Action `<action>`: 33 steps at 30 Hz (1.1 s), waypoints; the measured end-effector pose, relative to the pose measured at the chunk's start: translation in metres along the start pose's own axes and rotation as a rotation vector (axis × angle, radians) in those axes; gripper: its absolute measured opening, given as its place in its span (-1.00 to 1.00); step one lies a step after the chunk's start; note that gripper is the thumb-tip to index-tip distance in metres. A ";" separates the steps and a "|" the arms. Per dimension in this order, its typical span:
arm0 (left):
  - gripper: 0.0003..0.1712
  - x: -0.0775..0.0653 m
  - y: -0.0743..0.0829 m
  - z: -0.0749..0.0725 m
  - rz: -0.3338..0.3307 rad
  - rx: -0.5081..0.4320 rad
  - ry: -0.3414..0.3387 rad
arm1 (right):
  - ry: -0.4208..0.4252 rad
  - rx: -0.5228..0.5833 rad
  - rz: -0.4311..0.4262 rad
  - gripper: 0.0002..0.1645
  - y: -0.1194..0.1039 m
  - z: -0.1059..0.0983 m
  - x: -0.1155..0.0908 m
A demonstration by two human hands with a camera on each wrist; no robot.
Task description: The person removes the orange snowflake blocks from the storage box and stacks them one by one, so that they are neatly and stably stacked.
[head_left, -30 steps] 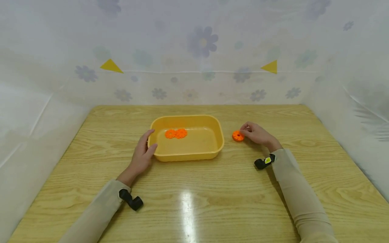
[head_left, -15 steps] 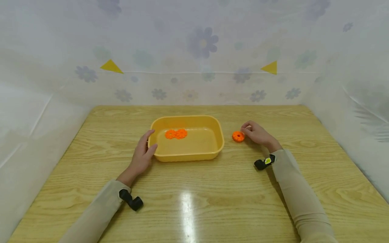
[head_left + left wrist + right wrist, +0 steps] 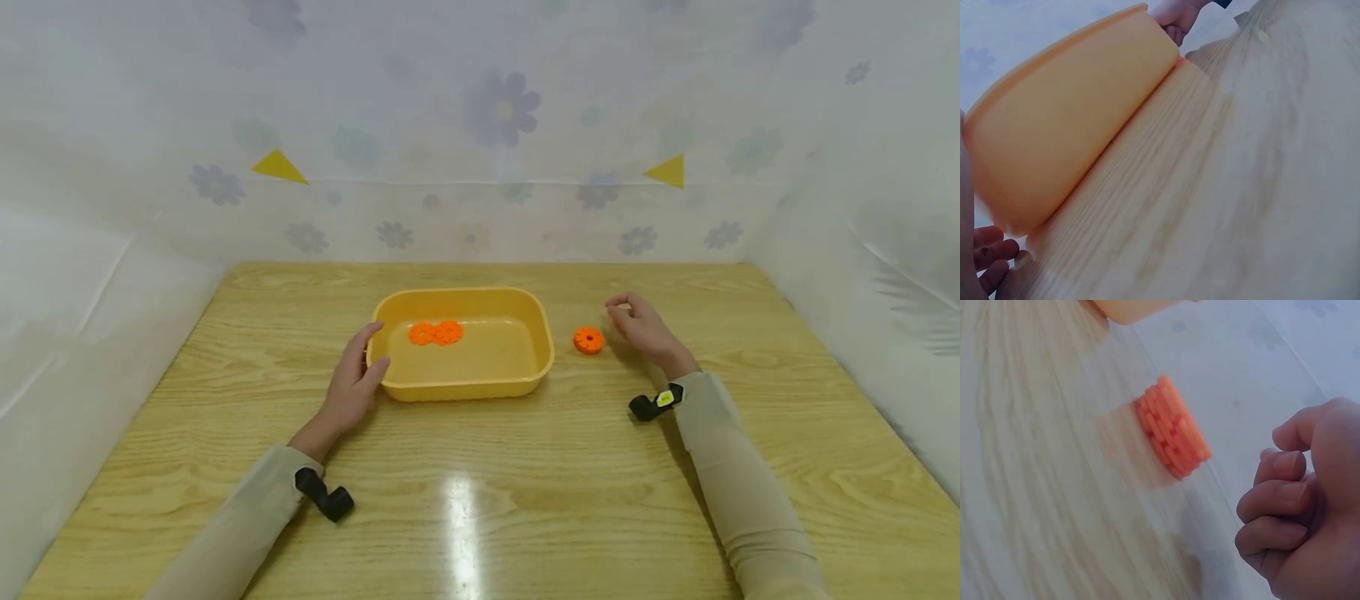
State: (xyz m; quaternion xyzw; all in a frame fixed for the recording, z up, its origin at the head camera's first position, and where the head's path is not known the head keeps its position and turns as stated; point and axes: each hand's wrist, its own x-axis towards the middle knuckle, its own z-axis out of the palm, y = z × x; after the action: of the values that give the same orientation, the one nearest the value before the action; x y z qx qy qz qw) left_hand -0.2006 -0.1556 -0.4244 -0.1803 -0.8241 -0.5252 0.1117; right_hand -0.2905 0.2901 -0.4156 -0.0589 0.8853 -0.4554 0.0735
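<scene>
A yellow plastic basin (image 3: pixel 459 388) sits on the table. My left hand (image 3: pixel 351 379) grips its left end, thumb over the rim; in the left wrist view the basin's outer wall (image 3: pixel 1066 112) shows beside curled fingertips. Orange flower-shaped discs (image 3: pixel 447 332) with notched edges lie flat inside, overlapping. To the right of the basin stands a short stack of orange notched discs (image 3: pixel 588 340), its several layers (image 3: pixel 1171 428) visible in the right wrist view. My right hand (image 3: pixel 643 327) is just right of the stack, apart from it, with fingers curled and nothing held.
The wooden table (image 3: pixel 525 492) reaches out to pale flower-printed sheeting (image 3: pixel 420 108) at the back and both sides. Two yellow triangles (image 3: pixel 664 172) mark the back sheet. A black wrist camera (image 3: pixel 654 403) sits on each sleeve.
My right hand has drawn off the orange stack, moving right and slightly away from me, leaving the stack standing on the table. The left hand and basin have stayed put.
</scene>
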 end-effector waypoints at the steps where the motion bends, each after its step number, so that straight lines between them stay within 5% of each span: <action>1: -0.43 0.000 0.000 0.000 0.000 0.003 0.001 | 0.000 0.004 0.000 -0.45 -0.002 0.001 0.000; 33: -0.43 -0.001 -0.001 0.000 0.021 -0.008 0.010 | -0.044 0.105 -0.158 -0.57 -0.048 0.029 0.018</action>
State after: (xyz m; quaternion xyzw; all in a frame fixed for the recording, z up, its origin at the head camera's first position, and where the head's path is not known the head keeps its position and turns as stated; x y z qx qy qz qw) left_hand -0.2007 -0.1560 -0.4259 -0.1870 -0.8195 -0.5282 0.1206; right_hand -0.3013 0.2362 -0.3945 -0.1346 0.8511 -0.5040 0.0597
